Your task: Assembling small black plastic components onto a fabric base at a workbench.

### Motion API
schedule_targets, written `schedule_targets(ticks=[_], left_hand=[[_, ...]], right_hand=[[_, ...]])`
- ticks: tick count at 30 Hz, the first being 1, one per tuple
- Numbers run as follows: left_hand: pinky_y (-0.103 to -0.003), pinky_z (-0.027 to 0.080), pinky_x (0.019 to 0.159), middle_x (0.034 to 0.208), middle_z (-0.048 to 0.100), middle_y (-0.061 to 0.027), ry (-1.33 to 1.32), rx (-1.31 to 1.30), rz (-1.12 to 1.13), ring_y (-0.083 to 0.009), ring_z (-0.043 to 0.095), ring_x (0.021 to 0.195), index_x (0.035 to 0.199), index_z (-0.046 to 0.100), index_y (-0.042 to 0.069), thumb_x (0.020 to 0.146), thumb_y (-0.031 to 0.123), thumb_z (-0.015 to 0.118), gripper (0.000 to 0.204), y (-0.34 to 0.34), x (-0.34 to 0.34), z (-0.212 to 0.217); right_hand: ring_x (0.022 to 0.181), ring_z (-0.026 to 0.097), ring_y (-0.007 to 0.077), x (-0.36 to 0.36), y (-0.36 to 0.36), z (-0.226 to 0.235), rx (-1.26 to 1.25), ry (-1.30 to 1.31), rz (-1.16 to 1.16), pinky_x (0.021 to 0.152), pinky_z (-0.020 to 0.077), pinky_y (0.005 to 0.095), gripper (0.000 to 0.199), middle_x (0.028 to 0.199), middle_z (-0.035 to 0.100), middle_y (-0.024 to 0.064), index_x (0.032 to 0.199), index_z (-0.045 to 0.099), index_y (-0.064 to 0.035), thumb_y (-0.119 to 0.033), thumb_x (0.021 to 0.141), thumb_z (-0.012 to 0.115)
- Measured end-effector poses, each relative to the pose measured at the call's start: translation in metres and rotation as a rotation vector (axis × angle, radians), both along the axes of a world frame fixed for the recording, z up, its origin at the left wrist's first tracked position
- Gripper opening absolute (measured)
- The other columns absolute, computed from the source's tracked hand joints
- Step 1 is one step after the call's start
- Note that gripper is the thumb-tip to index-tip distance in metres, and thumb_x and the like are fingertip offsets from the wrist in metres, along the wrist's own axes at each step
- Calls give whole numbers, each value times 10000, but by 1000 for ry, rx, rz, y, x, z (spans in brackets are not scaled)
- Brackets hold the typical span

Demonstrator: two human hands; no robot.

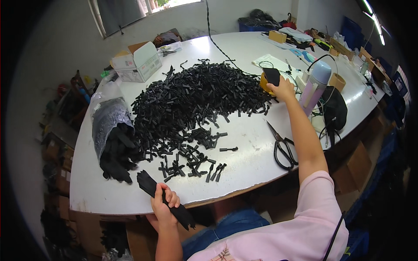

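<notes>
My left hand (165, 201) is closed around a bundle of flat black strips (147, 182) at the table's near edge, its ends sticking out on both sides. On the far right of the pile, my right arm is stretched out. My right hand (284, 89) grips a dark, flat, phone-like thing (272, 76) with a yellow piece (264, 83) beside or under it; the exact kind is unclear. A large heap of small black zipper-pull-like pieces (196, 91) covers the table's middle. Several loose ones lie toward me. Black-handled scissors (283, 150) rest below my right forearm.
Left on the white table (244, 174), a clear plastic bag (109, 119) spills more black strips. Behind it stands an open white carton (138, 65). A lilac thermos (315, 87), cables and a black bag (335, 108) are right of my arm. A dark cord (210, 30) hangs over the heap.
</notes>
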State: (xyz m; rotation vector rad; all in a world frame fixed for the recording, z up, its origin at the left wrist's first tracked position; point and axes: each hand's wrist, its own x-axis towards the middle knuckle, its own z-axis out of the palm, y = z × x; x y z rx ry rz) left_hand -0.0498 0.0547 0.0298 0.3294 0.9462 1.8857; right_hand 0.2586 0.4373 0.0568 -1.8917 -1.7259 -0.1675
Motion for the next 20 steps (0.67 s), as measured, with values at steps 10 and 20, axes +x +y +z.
schedule_targets(ticks=[10, 20], left_hand=[[-216, 270, 349, 504, 308, 9, -17, -45, -53, -72, 280, 371, 793, 446, 46, 866, 236, 407, 208, 13, -4, -17], [-210, 261, 329, 495, 301, 27, -192, 145, -158, -65, 274, 363, 889, 522, 79, 867, 310, 403, 261, 6, -21, -40]], right_hand=[[844, 562, 296, 5, 11, 6, -299, 96, 27, 593, 506, 337, 860, 1099, 471, 180, 1256, 309, -70, -389, 511, 595], [1116, 399, 274, 7, -1, -14, -228, 150, 74, 871, 370, 409, 965, 1274, 328, 121, 1309, 176, -163, -465, 512, 628]])
